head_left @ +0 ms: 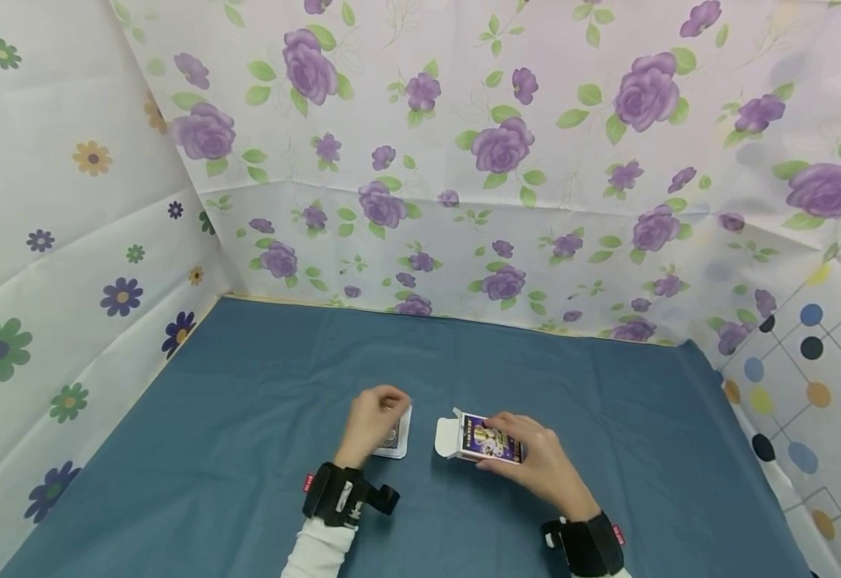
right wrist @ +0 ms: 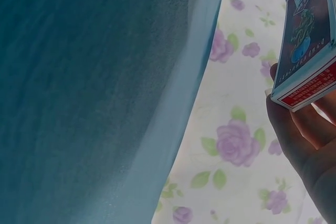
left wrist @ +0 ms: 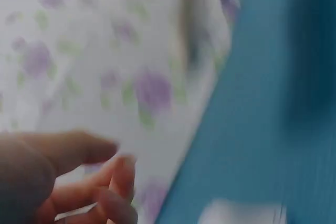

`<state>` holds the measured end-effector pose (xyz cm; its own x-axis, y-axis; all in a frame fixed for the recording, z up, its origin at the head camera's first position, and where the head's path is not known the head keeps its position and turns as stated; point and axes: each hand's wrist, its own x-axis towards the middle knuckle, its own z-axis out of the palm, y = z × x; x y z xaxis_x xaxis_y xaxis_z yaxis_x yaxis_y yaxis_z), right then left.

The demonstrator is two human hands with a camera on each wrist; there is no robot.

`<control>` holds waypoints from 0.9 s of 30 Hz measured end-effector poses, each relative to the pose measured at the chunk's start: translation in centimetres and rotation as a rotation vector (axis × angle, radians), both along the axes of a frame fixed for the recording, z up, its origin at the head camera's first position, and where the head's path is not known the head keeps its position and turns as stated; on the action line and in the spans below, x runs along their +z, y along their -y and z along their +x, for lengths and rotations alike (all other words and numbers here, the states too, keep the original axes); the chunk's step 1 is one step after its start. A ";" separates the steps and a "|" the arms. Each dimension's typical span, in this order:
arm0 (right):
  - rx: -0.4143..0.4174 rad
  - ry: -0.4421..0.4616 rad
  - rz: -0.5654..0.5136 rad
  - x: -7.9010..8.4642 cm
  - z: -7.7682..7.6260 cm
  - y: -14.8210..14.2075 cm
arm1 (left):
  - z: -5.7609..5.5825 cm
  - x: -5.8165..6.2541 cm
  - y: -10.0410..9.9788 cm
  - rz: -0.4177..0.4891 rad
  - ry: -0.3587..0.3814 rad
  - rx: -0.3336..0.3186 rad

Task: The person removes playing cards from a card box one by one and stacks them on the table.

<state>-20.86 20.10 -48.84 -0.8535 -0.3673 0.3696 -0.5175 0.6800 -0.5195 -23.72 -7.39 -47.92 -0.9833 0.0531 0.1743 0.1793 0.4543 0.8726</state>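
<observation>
A stack of playing cards (head_left: pixel 401 443) with white borders lies on the blue cloth, partly covered by my left hand (head_left: pixel 375 417). That hand is over the stack, its fingers loosely bent. In the left wrist view, nothing shows between the thumb and the fingers (left wrist: pixel 122 179). My right hand (head_left: pixel 539 457) grips a card box (head_left: pixel 490 439) by its sides, with thumb and fingers around it. The box has a dark printed face, and its white end flap (head_left: pixel 447 438) stands open toward the cards. In the right wrist view, the box (right wrist: pixel 304 40) shows red printed edges.
Blue cloth (head_left: pixel 247 401) covers the table. Behind it hangs a white curtain with purple flowers (head_left: pixel 500 144). Patterned sheets also stand at the left (head_left: pixel 67 321) and the right (head_left: pixel 825 385). A blurred pale shape (left wrist: pixel 241 213) shows low in the left wrist view.
</observation>
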 end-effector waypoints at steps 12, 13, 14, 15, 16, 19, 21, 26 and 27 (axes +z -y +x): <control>0.054 -0.038 -0.033 0.3 0.3 0.3 | 1.4 1.1 -4.3 0.032 0.162 -0.289; 0.056 -0.037 -0.034 0.3 0.3 0.3 | 1.4 1.0 -4.4 0.027 0.162 -0.285; 0.056 -0.038 -0.034 0.4 0.4 0.4 | 1.5 1.0 -4.4 0.022 0.163 -0.282; 0.057 -0.038 -0.036 0.4 0.4 0.4 | 1.5 1.0 -4.5 0.018 0.165 -0.281; 0.057 -0.038 -0.037 0.4 0.4 0.4 | 1.6 1.0 -4.5 0.015 0.170 -0.280; 0.054 -0.044 -0.034 0.5 0.5 0.4 | 1.7 1.1 -4.6 0.019 0.200 -0.289; 0.053 -0.047 -0.032 0.5 0.4 0.4 | 1.7 1.1 -4.6 0.031 0.229 -0.299; 0.048 -0.051 -0.027 0.4 0.4 0.4 | 1.5 0.9 -4.4 0.078 0.284 -0.333; 0.047 -0.050 -0.025 0.4 0.4 0.4 | 1.4 0.9 -4.4 0.087 0.289 -0.339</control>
